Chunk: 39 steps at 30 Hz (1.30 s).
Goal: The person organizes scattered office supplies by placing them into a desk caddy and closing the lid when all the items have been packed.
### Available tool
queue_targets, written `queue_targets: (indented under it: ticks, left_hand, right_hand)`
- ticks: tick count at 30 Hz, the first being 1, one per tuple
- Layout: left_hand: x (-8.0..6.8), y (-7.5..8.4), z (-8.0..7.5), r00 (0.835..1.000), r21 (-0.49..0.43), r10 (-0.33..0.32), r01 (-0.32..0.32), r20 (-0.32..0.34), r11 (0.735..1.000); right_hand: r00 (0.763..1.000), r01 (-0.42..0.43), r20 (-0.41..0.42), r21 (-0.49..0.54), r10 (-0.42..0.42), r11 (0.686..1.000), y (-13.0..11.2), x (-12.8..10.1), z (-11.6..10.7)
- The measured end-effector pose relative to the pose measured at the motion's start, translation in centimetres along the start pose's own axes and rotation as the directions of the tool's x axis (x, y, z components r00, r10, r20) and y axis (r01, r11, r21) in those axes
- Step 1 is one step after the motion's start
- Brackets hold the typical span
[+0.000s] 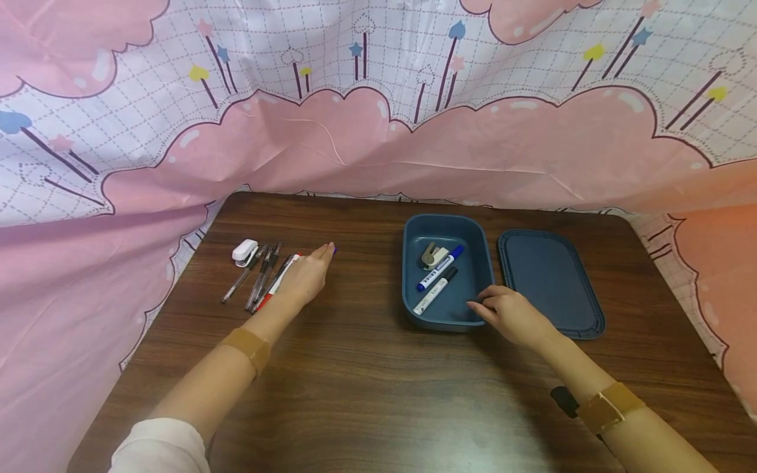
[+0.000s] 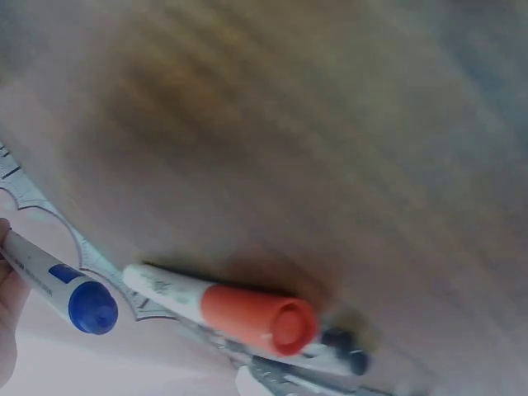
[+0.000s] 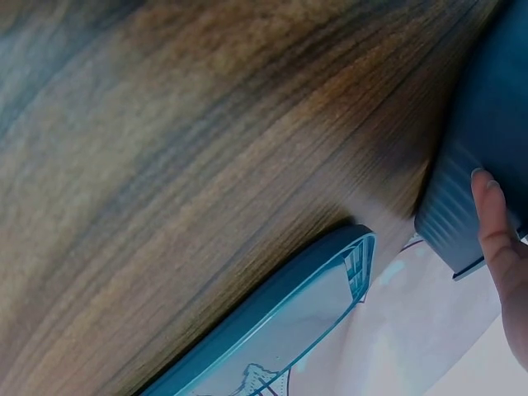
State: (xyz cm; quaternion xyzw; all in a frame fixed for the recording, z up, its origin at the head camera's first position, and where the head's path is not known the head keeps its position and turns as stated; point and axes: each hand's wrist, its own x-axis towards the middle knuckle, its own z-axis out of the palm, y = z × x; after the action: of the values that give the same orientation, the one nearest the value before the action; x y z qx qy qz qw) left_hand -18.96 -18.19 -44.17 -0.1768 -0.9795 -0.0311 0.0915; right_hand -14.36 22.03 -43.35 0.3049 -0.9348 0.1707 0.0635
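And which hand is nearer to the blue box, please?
Right. The right hand is at the right edge of the blue box; the left hand is well to its left, holding a blue-ended marker.

Dark brown counter with streaked grain and rounded far corners, its near side glossy under a pale glare, creased curtain that hung behind and to the left, printed with pink clouds, dashed grid, yellow hearts, blue stars
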Motion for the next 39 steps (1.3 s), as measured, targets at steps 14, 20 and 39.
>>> queue_targets:
  ticks: [14,20,39]
  left_hand:
    - [2.0,3.0,-2.8,0.986,0.032,0.119,-0.116,-0.115,0.993]
    - [3.0,4.8,-4.2,0.971,0.035,0.187,-0.184,-0.148,0.982]
    - [6.8,12.2,-7.3,0.924,0.015,0.318,-0.323,-0.212,0.946]
  right_hand:
    - [1.000,-0.003,0.000,0.008,0.003,1.000,0.0,-0.1,-0.2]
    - [1.000,0.001,-0.010,0.011,-0.001,1.000,0.0,-0.2,-0.2]
    - [1.000,0.015,-0.015,-0.002,-0.015,1.000,-0.1,-0.1,-0.1]
